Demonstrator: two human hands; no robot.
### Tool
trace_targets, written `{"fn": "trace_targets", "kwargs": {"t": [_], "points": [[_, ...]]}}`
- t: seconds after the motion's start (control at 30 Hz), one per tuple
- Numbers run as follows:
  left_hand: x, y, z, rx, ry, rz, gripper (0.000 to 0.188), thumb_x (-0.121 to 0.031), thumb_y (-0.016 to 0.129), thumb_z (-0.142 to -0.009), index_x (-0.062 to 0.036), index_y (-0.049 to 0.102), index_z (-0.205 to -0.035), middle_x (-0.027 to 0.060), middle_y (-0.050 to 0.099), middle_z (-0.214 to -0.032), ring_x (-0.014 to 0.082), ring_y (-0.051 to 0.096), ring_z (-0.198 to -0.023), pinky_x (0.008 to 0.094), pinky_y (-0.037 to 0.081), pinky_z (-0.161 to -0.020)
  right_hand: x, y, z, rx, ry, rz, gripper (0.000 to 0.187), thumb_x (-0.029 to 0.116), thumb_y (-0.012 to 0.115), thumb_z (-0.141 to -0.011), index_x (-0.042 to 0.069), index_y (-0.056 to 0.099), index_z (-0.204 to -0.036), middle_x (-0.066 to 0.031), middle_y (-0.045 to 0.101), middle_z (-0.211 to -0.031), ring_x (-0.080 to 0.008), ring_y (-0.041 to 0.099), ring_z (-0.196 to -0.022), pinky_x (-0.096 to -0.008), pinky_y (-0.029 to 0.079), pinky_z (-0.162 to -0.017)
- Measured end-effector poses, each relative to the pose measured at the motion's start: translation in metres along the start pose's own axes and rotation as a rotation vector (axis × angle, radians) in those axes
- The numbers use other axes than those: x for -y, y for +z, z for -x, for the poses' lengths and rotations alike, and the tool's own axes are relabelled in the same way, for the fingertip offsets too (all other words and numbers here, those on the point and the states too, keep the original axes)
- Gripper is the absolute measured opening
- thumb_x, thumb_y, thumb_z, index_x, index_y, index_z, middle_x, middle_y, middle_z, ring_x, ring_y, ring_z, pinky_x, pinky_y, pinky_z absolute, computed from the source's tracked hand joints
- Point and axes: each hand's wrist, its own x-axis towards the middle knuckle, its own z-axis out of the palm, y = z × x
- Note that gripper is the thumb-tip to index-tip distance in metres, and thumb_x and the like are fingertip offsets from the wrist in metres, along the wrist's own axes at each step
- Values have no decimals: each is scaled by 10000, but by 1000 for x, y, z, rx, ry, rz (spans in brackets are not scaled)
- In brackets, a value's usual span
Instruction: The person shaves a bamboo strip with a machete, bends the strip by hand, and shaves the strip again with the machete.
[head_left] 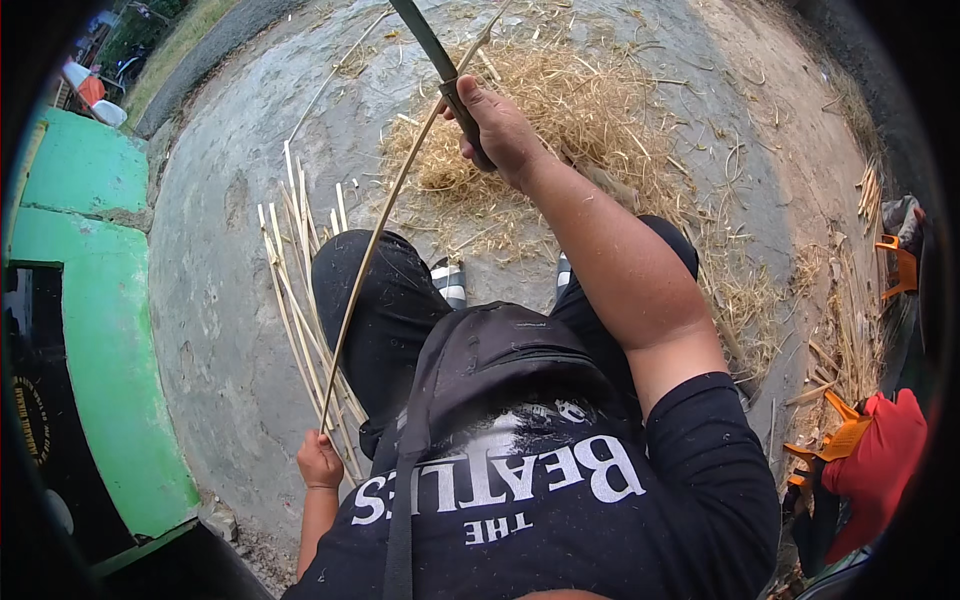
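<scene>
My right hand (500, 130), arm stretched far forward, is closed round the handle of a long dark-bladed knife (428, 42). The blade points up and to the left. A long thin bamboo strip (385, 215) runs slantwise past my left knee and crosses the knife near the top of the handle. Down by my left hip, my left hand (320, 460) is closed on the strip's near end. Whether the blade's edge touches the strip cannot be made out. Several pale bamboo strips (290, 270) lie on the ground beside my left leg.
Curly shavings (560, 120) are heaped on the concrete ground (225, 290) ahead of my feet. A green wall (110, 340) stands at the left. More sticks (835, 350), orange clamp-like objects (840, 430) and someone in red cloth (880, 460) are at the right. A black bag (500, 350) rests on my lap.
</scene>
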Motion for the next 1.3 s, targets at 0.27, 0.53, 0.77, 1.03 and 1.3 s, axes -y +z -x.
{"fn": "trace_targets", "kwargs": {"t": [0.27,0.53,0.77,1.03,1.3], "points": [[11,0,-1,34,16,-8,523,-490,368,-1082,-48,539,-861,238,586,-726,510,592,-704,545,451,-596,2,7,1,-25,56,-78,737,771,471,-940,64,634,-1072,-13,571,-915,-64,554,-620,-229,430,-535],[-20,-15,-34,-22,106,4,571,-600,532,-991,-33,589,-1021,171,620,-864,398,623,-806,471,490,-709,9,8,3,0,39,-122,719,761,467,-951,60,608,-1033,-95,661,-1189,-66,549,-621,-227,445,-551],[-158,-26,-131,-178,200,278,623,-454,817,-843,-12,575,-1210,129,577,-985,303,572,-857,412,481,-793,24,16,15,62,-6,-99,792,756,467,-957,15,655,-1164,-58,618,-967,-74,573,-622,-227,468,-567],[-178,-14,-156,-159,359,108,193,-160,644,-988,0,538,-1011,167,571,-944,374,571,-846,454,462,-739,46,20,28,121,-37,-151,698,714,453,-991,45,650,-1018,-29,624,-916,-62,555,-610,-212,450,-549],[-177,-25,-145,155,66,328,329,-296,489,-1093,2,578,-986,186,616,-744,385,626,-694,436,473,-638,49,-19,11,-73,-415,941,683,698,528,-966,42,631,-807,-126,615,-730,-293,620,-636,-448,529,-643]]}}
